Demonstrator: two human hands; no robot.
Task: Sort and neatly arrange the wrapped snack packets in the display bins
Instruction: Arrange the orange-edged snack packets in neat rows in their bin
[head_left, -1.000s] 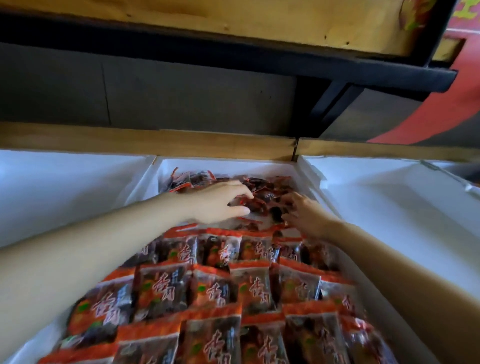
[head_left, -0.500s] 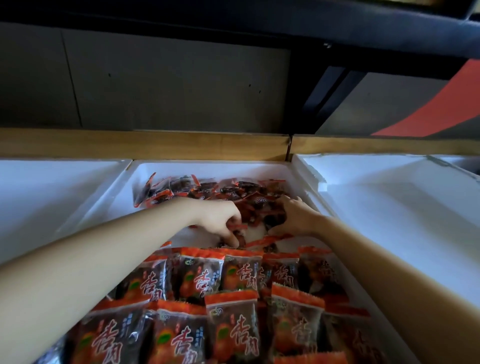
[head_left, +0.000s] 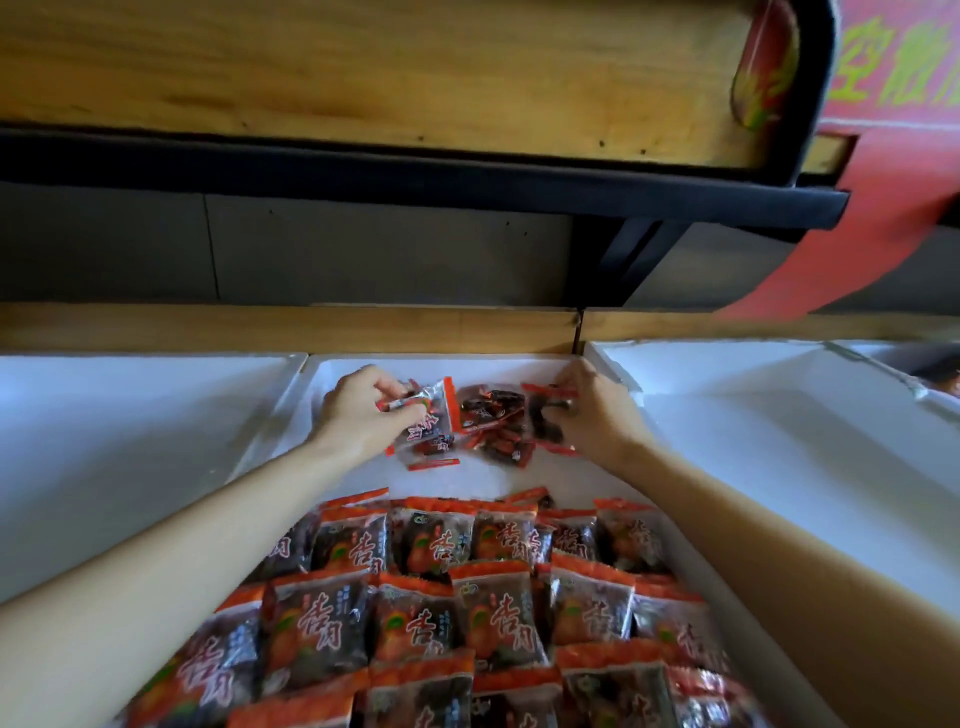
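Note:
A white foam bin (head_left: 535, 366) holds orange-and-clear wrapped snack packets. Its near half carries neat rows of packets (head_left: 493, 613) lying face up. At the far end lies a small loose heap of packets (head_left: 491, 415). My left hand (head_left: 361, 410) grips a few packets (head_left: 428, 423) at the heap's left side, thumb over them. My right hand (head_left: 592, 410) pinches a packet (head_left: 545, 415) at the heap's right side. A bare strip of bin floor (head_left: 488, 480) separates the heap from the rows.
White foam bins stand to the left (head_left: 130, 415) and right (head_left: 779, 415). A wooden ledge (head_left: 285, 327) runs behind the bins. A wooden shelf with a black edge (head_left: 415, 176) overhangs above. A red banner (head_left: 883, 208) hangs at the upper right.
Both hands have spread to the two sides of the loose heap, each now holding packets. The heap looks smaller and more gathered. The camera has tilted up.

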